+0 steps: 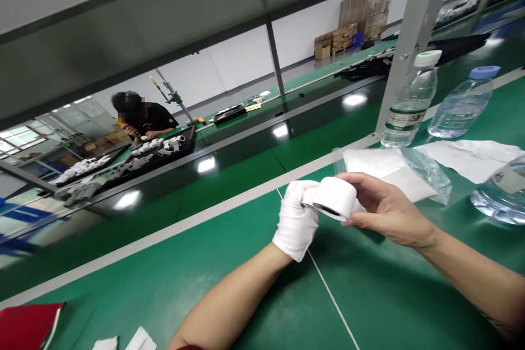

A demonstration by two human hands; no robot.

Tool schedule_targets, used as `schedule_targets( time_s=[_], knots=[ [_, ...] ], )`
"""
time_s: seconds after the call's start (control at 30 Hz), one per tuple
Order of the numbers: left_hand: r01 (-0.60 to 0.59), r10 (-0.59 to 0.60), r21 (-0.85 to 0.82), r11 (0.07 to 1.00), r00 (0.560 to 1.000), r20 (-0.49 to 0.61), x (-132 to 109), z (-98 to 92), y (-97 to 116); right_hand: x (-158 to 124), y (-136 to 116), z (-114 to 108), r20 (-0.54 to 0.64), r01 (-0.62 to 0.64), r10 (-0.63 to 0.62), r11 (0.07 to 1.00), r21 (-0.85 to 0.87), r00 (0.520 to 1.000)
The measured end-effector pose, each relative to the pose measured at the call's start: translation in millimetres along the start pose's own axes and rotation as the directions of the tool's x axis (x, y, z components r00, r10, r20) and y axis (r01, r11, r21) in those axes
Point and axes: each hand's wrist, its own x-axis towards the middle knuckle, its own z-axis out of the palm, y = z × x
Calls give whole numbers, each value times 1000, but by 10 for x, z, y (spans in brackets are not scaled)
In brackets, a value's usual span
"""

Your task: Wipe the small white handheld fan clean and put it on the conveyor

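Note:
A small white rounded plastic part (334, 197) with a dark opening on its underside is held above the green bench (229, 262). My left hand (296, 219), in a white glove, is closed on the part's left end. My bare right hand (383, 209) grips the part from the right, thumb beneath and fingers curled over the top.
Behind my hands lie a clear plastic bag with white cloths (394, 172) and white sheets (471, 157). Two water bottles (410, 99) (463, 103) stand by a metal post (410, 38); a third bottle (500, 191) lies right. A red object (24, 325) lies front left. A person (143, 117) works beyond the dark conveyor (246, 142).

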Motion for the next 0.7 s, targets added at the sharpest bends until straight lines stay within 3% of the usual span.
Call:
schedule_targets(
  time_s=[0.07,0.17,0.33,0.5,0.57,0.6,0.67,0.7],
  knots=[
    [-184,189,144,972,982,-22,34,-90,-6,-17,-11,9,1,10,-10,999,-50,1000],
    [-379,404,414,827,914,31,60,-216,34,-31,-8,3,9,20,-19,994,-112,1000],
    [-444,523,715,541,843,127,97,-341,140,-35,17,7,22,38,-34,982,-185,999],
    [-427,542,840,333,816,200,129,-393,264,-49,21,23,8,55,-54,976,-210,998],
    [-433,526,820,374,827,197,121,-407,332,-47,14,13,-8,64,-67,977,-205,998],
    [-430,502,780,455,847,174,113,-416,373,-42,11,2,-19,66,-71,977,-201,997],
    [-354,369,602,716,924,104,97,-437,472,-22,12,-27,-44,63,-73,980,-188,996],
    [-252,241,455,854,967,84,92,-451,525,-10,17,-44,-58,58,-70,982,-179,996]
  ],
)
